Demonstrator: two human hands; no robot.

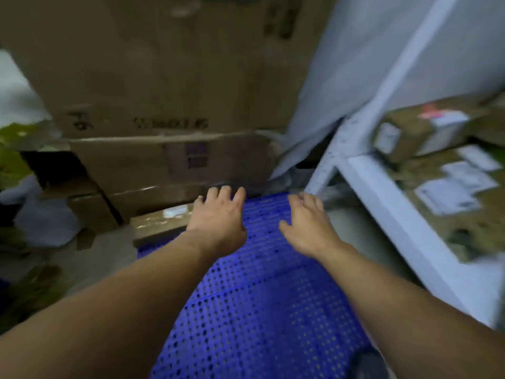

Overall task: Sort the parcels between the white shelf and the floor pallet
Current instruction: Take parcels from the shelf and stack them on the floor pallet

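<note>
A blue perforated floor pallet runs from the bottom of the head view toward the back. One flat brown parcel with a white label lies at its far left corner. My left hand hovers just right of that parcel, fingers spread, holding nothing. Over the pallet's far right part my right hand is also open and empty. The white shelf stands at the right, carrying several brown parcels with white labels. The picture is blurred by motion.
Large stacked cardboard boxes wall off the back. A white plastic bag and green items lie on the floor at the left. A grey sheet hangs behind the shelf post.
</note>
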